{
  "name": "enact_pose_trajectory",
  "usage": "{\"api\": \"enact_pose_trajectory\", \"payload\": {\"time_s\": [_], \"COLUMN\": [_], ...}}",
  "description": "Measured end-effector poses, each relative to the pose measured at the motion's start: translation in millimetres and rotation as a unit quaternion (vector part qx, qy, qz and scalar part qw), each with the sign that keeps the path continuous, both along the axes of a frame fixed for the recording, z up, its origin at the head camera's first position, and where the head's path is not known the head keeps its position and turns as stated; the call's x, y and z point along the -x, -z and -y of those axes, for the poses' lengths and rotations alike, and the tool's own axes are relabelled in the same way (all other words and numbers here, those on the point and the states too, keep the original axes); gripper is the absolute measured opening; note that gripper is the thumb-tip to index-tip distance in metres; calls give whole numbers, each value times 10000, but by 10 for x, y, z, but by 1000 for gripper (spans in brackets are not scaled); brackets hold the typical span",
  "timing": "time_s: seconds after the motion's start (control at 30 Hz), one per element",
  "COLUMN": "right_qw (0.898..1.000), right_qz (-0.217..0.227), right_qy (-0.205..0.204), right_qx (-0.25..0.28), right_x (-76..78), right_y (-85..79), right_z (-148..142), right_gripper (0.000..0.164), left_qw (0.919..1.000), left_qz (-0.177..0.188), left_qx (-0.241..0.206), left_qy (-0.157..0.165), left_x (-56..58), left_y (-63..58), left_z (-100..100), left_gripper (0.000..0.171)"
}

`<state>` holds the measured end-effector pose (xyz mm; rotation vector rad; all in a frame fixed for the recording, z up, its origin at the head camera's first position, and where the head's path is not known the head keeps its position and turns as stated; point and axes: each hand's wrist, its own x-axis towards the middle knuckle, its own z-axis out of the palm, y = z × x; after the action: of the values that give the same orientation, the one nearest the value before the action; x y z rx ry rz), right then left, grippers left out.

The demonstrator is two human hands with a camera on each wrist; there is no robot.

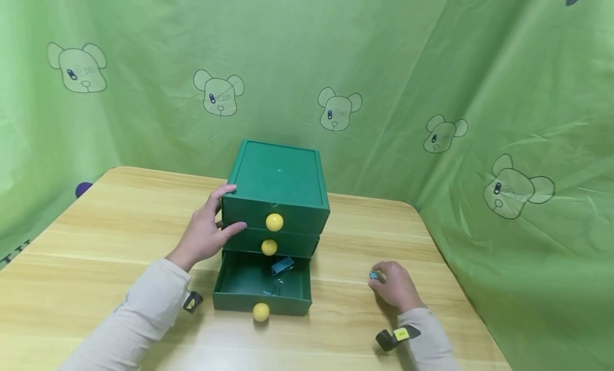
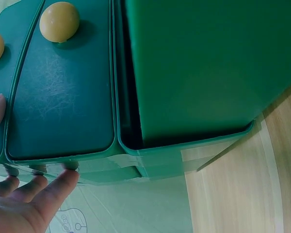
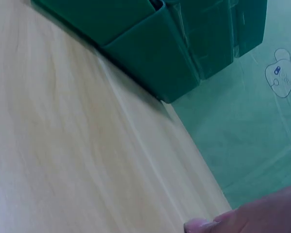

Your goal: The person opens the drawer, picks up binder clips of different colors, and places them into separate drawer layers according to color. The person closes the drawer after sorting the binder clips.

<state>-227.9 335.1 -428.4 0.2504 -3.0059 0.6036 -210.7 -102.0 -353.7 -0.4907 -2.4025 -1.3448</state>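
A green drawer cabinet (image 1: 278, 174) with yellow round knobs stands on the table, its bottom drawer (image 1: 230, 283) pulled out. Inside that drawer lies a blue binder clip (image 1: 283, 265), with a smaller blue and metallic piece (image 1: 271, 292) nearer the front. My left hand (image 1: 203, 232) is spread at the cabinet's left front corner, thumb against the front and fingertips touching the side wall. Off to the right, low over the table, my right hand (image 1: 395, 285) pinches a small blue binder clip (image 1: 373, 275). The right wrist view catches only part of that hand (image 3: 262, 216), the clip out of sight.
The wooden table (image 1: 345, 232) extends on both sides of the cabinet. Behind it and along the right hangs a green curtain (image 1: 384, 51) printed with bear heads. Black wrist devices are strapped near both sleeves.
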Motion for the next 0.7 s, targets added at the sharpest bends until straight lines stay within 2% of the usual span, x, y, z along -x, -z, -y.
{"api": "enact_pose_trajectory", "payload": {"time_s": [0.4, 0.7], "right_qw": [9999, 9997], "right_qz": [45, 106], "right_qy": [85, 69], "right_qx": [-86, -200], "right_x": [40, 36], "right_y": [37, 14], "right_z": [-45, -19], "right_gripper": [12, 8], "left_qw": [10000, 10000], "left_qz": [10, 35], "left_qx": [-71, -87], "left_qy": [30, 29], "left_x": [2, -2], "left_y": [3, -4], "left_z": [-5, -6], "left_gripper": [76, 76]}}
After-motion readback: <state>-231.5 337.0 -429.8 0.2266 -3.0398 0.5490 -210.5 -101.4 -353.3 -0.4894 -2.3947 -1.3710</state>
